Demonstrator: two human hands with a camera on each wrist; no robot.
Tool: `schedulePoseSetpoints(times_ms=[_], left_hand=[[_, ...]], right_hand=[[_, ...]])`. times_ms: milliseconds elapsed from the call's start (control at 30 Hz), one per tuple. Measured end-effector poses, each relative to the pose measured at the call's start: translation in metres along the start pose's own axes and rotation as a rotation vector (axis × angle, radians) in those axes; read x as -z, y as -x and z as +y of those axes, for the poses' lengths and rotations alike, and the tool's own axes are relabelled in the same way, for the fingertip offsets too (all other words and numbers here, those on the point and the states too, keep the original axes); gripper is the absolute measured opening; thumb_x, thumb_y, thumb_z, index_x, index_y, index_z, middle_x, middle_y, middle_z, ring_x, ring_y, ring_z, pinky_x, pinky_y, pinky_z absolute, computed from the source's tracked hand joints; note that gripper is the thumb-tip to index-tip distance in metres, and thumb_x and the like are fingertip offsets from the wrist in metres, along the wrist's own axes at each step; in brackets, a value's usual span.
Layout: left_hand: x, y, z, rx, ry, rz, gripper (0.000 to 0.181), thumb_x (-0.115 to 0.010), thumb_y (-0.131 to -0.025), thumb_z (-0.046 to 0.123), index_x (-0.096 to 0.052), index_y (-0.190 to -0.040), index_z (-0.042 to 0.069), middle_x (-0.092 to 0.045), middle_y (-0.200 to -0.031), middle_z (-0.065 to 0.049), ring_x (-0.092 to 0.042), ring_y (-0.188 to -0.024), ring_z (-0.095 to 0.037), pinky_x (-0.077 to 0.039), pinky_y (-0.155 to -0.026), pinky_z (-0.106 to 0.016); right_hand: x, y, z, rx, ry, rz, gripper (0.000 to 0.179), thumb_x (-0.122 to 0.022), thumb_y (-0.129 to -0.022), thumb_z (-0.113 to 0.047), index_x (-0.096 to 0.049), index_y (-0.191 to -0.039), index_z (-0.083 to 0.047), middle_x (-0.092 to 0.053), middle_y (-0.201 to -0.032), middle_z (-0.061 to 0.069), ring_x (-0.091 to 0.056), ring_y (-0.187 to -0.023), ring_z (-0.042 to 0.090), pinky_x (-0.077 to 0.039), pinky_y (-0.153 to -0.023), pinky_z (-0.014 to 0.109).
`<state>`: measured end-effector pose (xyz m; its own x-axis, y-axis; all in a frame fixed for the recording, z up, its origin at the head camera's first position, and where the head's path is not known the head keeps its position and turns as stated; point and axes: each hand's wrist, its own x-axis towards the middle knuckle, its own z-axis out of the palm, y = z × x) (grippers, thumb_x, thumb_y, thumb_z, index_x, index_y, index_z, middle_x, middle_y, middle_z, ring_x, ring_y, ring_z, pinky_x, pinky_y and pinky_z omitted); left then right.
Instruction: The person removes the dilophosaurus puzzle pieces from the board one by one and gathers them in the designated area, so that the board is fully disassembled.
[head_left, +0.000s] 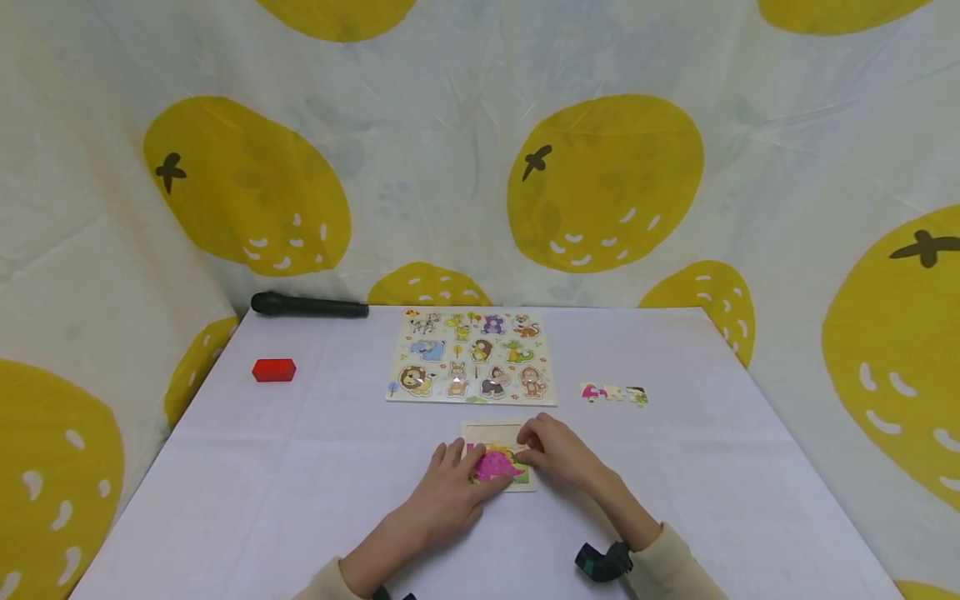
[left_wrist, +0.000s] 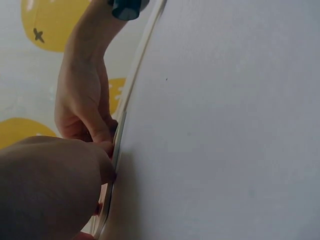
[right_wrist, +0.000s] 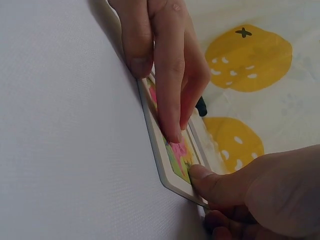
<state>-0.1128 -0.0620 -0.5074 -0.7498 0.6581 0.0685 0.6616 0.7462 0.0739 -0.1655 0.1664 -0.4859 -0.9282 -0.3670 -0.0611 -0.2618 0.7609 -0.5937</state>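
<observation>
A small wooden jigsaw puzzle board (head_left: 501, 497) lies near the table's front, a pink dinosaur picture (head_left: 494, 465) filling its lower part and bare wood showing at the top. My left hand (head_left: 447, 490) rests across its left side with fingers extended, fingertips on the picture. At the opposite edge is my right hand (head_left: 561, 452). Its thumb (right_wrist: 204, 176) presses on the picture's end while the other fingers curl beside the frame, gripping the board there. Several loose jigsaw pieces (head_left: 614, 393) lie in a row to the right, beyond the right hand.
Behind the small board lies a larger animal puzzle board (head_left: 471, 358). A red block (head_left: 274, 370) sits at the left, with a black microphone (head_left: 309, 306) along the back edge. Around the white table (head_left: 720, 475) hangs a fruit-patterned curtain (head_left: 435, 150).
</observation>
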Motion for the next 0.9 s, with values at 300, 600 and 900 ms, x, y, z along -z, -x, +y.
schedulePoseSetpoints(times_ms=[300,600,900], left_hand=[[0.0006,0.0000,0.0048,0.000,-0.028,0.052,0.046,-0.057,-0.098,0.031,-0.053,-0.141,0.046,-0.049,-0.144,-0.014,-0.046,-0.132,-0.043,-0.043,-0.106,-0.062],[-0.0020,-0.0013,0.0045,0.017,-0.042,0.022,0.046,-0.053,-0.100,0.032,-0.050,-0.143,0.048,-0.043,-0.154,-0.008,-0.045,-0.135,-0.043,-0.041,-0.108,-0.063],[-0.0022,-0.0007,0.0034,0.006,-0.008,-0.007,0.044,-0.051,-0.103,0.032,-0.049,-0.145,0.045,-0.042,-0.158,0.002,-0.043,-0.137,-0.046,-0.040,-0.107,-0.067]], right_hand=[[0.0030,0.0006,0.0039,-0.010,-0.070,-0.031,0.020,-0.078,-0.087,-0.017,-0.063,-0.098,-0.010,-0.058,-0.089,0.000,-0.051,-0.080,0.012,-0.045,-0.067,0.021],[0.0042,-0.0001,0.0029,0.004,-0.091,-0.027,0.019,-0.078,-0.087,-0.015,-0.063,-0.097,-0.009,-0.059,-0.087,-0.001,-0.052,-0.078,0.012,-0.046,-0.066,0.020],[0.0024,-0.0011,0.0052,0.022,-0.129,-0.041,0.018,-0.075,-0.089,-0.015,-0.066,-0.104,-0.007,-0.061,-0.081,-0.003,-0.053,-0.072,0.008,-0.046,-0.063,0.018]])
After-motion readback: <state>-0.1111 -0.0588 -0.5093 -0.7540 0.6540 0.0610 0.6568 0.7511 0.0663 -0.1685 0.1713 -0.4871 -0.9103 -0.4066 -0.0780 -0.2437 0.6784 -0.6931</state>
